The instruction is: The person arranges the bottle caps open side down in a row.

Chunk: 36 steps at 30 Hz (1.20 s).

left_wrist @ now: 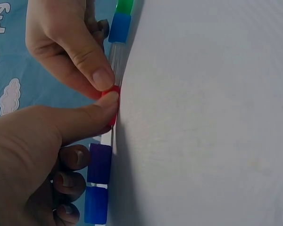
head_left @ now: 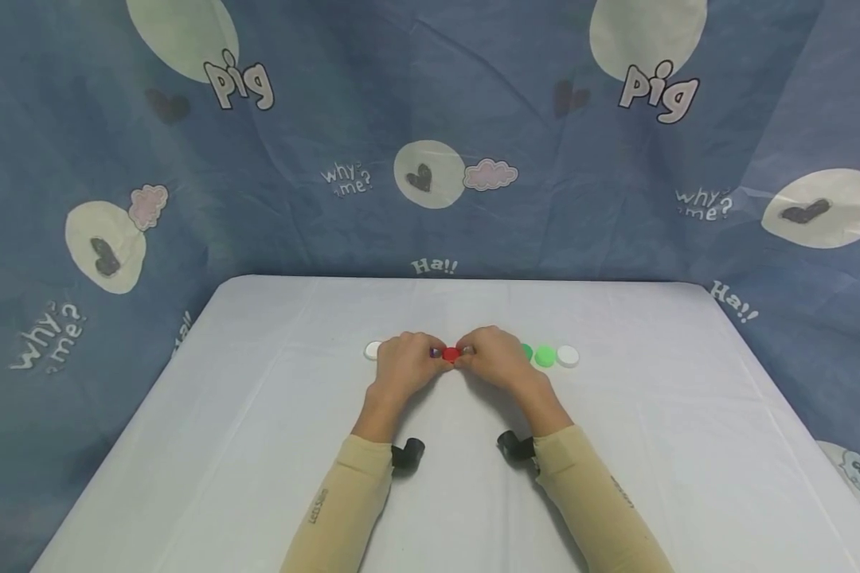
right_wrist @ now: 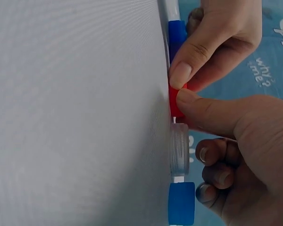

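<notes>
A red cap [head_left: 451, 355] stands in the middle of a row of small round caps on the white table. My left hand [head_left: 405, 364] pinches its left side between thumb and index finger. From the right, my right hand [head_left: 496, 357] pinches the same cap, the two thumbs almost meeting at its front. In the left wrist view a purple cap [left_wrist: 100, 164] and a blue cap [left_wrist: 96, 205] sit beside the left hand's curled other fingers. A clear ridged cap [right_wrist: 179, 149] and another blue cap [right_wrist: 181, 203] lie by the right hand's fingers in the right wrist view.
At the row's left end is a white cap [head_left: 372, 350]. Beyond my right hand come a green cap [head_left: 527, 351], a light green cap [head_left: 545, 356] and a white cap [head_left: 568, 356]. A blue printed cloth [head_left: 373, 239] hangs behind the white table [head_left: 258, 477].
</notes>
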Each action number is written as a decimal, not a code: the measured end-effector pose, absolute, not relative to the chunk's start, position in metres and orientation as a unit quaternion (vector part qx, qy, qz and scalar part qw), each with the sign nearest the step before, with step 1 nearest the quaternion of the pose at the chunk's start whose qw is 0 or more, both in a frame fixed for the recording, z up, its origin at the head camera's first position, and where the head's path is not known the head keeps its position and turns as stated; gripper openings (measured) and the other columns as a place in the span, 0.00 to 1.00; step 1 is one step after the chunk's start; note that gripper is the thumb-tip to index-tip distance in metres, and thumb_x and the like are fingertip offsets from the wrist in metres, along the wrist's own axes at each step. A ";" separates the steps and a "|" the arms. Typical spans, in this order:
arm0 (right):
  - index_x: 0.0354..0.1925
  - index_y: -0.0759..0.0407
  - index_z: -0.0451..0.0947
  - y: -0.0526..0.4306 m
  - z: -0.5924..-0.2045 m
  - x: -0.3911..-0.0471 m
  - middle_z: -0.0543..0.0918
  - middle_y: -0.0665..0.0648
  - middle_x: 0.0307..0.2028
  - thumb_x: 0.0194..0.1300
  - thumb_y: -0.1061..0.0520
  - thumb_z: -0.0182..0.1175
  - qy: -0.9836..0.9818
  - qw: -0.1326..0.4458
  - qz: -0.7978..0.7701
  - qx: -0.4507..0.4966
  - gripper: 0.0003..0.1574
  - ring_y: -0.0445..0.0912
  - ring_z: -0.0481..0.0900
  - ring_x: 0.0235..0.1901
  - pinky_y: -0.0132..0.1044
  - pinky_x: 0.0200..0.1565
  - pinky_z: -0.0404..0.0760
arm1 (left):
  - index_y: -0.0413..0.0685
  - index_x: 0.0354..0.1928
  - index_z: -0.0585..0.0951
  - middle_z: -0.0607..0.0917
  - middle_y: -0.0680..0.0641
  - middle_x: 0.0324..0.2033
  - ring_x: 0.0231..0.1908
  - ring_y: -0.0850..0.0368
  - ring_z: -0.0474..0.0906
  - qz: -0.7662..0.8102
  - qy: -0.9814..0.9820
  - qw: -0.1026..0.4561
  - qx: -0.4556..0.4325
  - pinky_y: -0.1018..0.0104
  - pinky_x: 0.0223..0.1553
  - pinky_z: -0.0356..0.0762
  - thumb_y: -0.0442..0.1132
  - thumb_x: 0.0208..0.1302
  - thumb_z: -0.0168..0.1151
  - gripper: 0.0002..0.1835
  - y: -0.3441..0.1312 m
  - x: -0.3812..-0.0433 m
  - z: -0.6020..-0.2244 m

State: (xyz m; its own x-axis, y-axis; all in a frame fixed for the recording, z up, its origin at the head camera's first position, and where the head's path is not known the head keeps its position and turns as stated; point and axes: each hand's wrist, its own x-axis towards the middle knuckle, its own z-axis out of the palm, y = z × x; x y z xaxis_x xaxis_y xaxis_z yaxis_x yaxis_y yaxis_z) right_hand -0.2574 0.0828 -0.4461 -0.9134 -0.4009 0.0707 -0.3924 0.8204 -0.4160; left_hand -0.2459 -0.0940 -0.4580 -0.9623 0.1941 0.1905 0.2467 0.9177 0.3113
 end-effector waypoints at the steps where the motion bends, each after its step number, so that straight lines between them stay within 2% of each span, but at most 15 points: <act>1: 0.43 0.51 0.88 0.083 -0.446 -0.257 0.90 0.51 0.42 0.59 0.53 0.70 0.954 0.010 -0.216 -0.206 0.12 0.46 0.85 0.44 0.46 0.47 0.82 | 0.65 0.41 0.90 0.89 0.56 0.28 0.22 0.57 0.73 -0.168 -0.976 0.080 -0.113 0.63 0.20 0.64 0.58 0.51 0.75 0.15 -0.093 -0.246 -0.458; 9: 0.43 0.51 0.88 0.083 -0.446 -0.256 0.90 0.50 0.42 0.60 0.54 0.69 0.955 0.007 -0.217 -0.201 0.11 0.44 0.82 0.39 0.44 0.44 0.81 | 0.65 0.37 0.90 0.88 0.56 0.26 0.21 0.57 0.74 -0.166 -0.976 0.085 -0.113 0.62 0.20 0.63 0.57 0.52 0.75 0.12 -0.091 -0.245 -0.459; 18: 0.43 0.51 0.88 0.084 -0.447 -0.257 0.89 0.50 0.40 0.60 0.53 0.69 0.957 0.008 -0.220 -0.188 0.11 0.45 0.82 0.39 0.45 0.44 0.81 | 0.65 0.40 0.90 0.86 0.56 0.23 0.21 0.57 0.73 -0.170 -0.976 0.082 -0.109 0.62 0.19 0.61 0.57 0.52 0.75 0.13 -0.089 -0.243 -0.456; 25: 0.49 0.51 0.86 0.082 -0.447 -0.259 0.89 0.52 0.45 0.63 0.50 0.66 0.960 0.010 -0.217 -0.178 0.16 0.48 0.84 0.45 0.47 0.47 0.81 | 0.64 0.50 0.87 0.89 0.55 0.30 0.22 0.58 0.73 -0.164 -0.978 0.083 -0.103 0.64 0.19 0.62 0.59 0.53 0.74 0.22 -0.092 -0.244 -0.458; 28: 0.51 0.50 0.85 0.080 -0.446 -0.259 0.89 0.51 0.45 0.63 0.50 0.66 0.960 0.017 -0.222 -0.171 0.18 0.46 0.82 0.38 0.44 0.43 0.81 | 0.65 0.51 0.87 0.90 0.55 0.31 0.24 0.57 0.76 -0.166 -0.978 0.080 -0.095 0.64 0.19 0.64 0.60 0.53 0.73 0.23 -0.095 -0.244 -0.458; 31: 0.52 0.50 0.85 0.077 -0.446 -0.260 0.89 0.50 0.40 0.62 0.50 0.66 0.958 0.022 -0.229 -0.169 0.20 0.44 0.77 0.30 0.40 0.37 0.77 | 0.66 0.52 0.86 0.91 0.53 0.39 0.29 0.54 0.82 -0.167 -0.979 0.077 -0.086 0.63 0.22 0.68 0.60 0.52 0.73 0.24 -0.099 -0.243 -0.457; 33: 0.53 0.50 0.85 0.075 -0.446 -0.260 0.89 0.49 0.36 0.62 0.50 0.67 0.958 0.021 -0.229 -0.169 0.20 0.43 0.75 0.29 0.39 0.36 0.76 | 0.67 0.53 0.86 0.90 0.52 0.44 0.35 0.51 0.85 -0.167 -0.980 0.074 -0.082 0.61 0.26 0.72 0.60 0.53 0.73 0.24 -0.102 -0.243 -0.456; 36: 0.53 0.50 0.85 0.072 -0.446 -0.259 0.88 0.48 0.31 0.61 0.49 0.68 0.959 0.015 -0.225 -0.170 0.21 0.43 0.74 0.28 0.38 0.35 0.75 | 0.67 0.54 0.85 0.89 0.51 0.48 0.41 0.47 0.86 -0.170 -0.980 0.069 -0.078 0.56 0.33 0.76 0.60 0.53 0.73 0.25 -0.107 -0.243 -0.455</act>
State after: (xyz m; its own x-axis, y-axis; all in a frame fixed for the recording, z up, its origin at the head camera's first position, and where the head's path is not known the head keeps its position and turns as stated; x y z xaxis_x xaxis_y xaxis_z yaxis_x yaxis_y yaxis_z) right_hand -0.2594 0.0716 -0.4459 -0.9416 -0.3333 0.0484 -0.3200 0.8408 -0.4366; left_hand -0.2428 -0.1071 -0.4546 -0.9783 0.1290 0.1619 0.1761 0.9299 0.3230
